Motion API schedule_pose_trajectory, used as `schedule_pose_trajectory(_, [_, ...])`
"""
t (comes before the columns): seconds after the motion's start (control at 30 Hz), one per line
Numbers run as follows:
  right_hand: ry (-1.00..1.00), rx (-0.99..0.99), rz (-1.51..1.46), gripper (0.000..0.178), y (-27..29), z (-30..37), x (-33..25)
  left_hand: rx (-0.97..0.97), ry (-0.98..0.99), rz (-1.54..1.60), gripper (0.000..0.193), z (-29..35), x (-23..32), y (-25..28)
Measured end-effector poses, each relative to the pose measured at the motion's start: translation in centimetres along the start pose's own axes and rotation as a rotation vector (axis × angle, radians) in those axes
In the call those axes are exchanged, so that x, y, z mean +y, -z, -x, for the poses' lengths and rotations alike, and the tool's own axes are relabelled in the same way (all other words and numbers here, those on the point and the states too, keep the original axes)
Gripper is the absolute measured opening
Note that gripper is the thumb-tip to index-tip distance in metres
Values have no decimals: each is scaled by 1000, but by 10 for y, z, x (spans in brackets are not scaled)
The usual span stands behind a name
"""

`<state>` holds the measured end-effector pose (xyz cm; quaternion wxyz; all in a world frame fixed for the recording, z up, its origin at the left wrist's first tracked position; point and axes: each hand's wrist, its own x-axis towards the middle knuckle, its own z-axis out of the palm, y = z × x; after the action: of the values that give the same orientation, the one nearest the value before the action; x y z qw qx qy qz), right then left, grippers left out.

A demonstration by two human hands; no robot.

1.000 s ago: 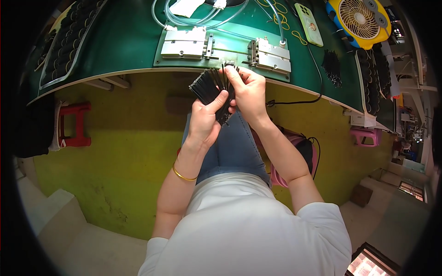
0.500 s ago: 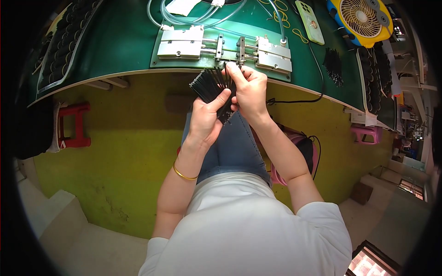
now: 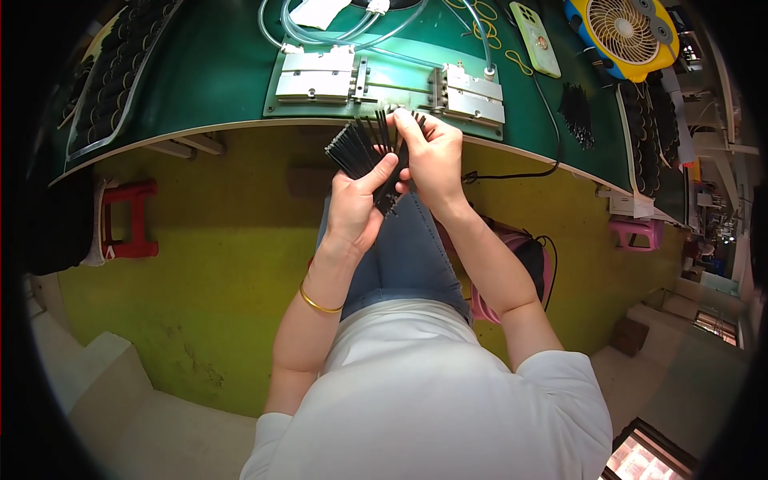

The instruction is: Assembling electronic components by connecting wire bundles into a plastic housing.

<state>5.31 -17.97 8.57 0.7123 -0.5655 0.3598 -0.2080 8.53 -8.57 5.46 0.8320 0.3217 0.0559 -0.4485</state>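
At upper centre, fanned black strips [image 3: 350,150] are clasped in the left hand [image 3: 354,206] and finger-pinched by the right hand [image 3: 437,160].

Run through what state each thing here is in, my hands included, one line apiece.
Left hand: closed around the black strips.
Right hand: thumb and fingers pinched at the strips' upper ends.
Black strips: held, fanned out.
Metal fixture: its two facing bars apart.
Phone: lying back up.
Fan: grille showing; cannot tell whether it is running.
Second pile of strips: lying loose on the table.
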Motion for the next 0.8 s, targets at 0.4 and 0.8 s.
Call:
schedule_pose_trajectory(0.4, [2, -34, 18, 23, 4, -3, 0, -20, -5, -18, 8, -1, 0, -4])
schedule_pose_trajectory(0.8, [11, -19, -5, 20, 2, -1, 2, 26, 3, -6, 7, -1, 1, -4])
